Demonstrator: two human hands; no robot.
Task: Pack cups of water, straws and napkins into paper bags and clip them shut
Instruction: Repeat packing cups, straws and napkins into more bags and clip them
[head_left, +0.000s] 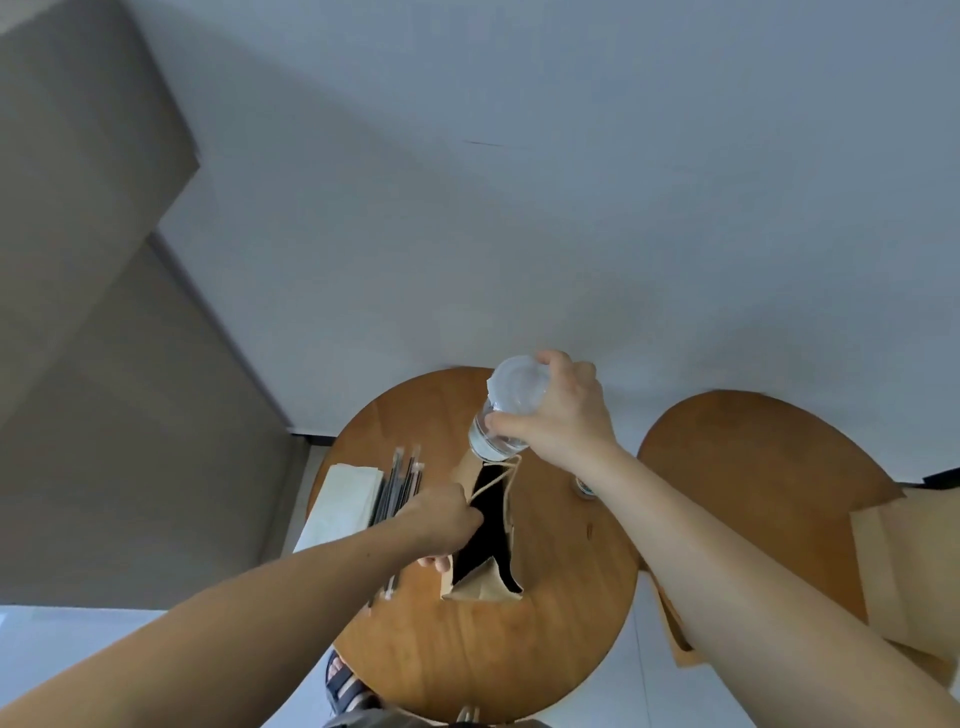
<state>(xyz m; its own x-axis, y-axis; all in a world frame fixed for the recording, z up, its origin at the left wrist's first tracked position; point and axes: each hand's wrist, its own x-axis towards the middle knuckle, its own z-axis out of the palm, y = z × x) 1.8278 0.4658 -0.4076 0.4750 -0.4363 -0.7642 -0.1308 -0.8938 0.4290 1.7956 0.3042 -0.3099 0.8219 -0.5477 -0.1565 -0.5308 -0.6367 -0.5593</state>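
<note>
A brown paper bag (480, 584) stands open on the round wooden table (519, 649), its dark inside showing. My left hand (441, 519) pinches the bag's left rim by the string handle. My right hand (556, 415) grips a clear lidded plastic cup of water (506, 410) from above, tilted, its base just over the far end of the bag's mouth. Several wrapped dark straws (402, 483) lie left of the bag, beside a stack of white napkins (340, 501).
A second round wooden table (753, 467) stands to the right, with flat brown paper bags (904, 561) on it, partly behind my right arm. A small round object (584, 488) peeks out by my right forearm. A sandalled foot (343, 686) shows under the near table edge.
</note>
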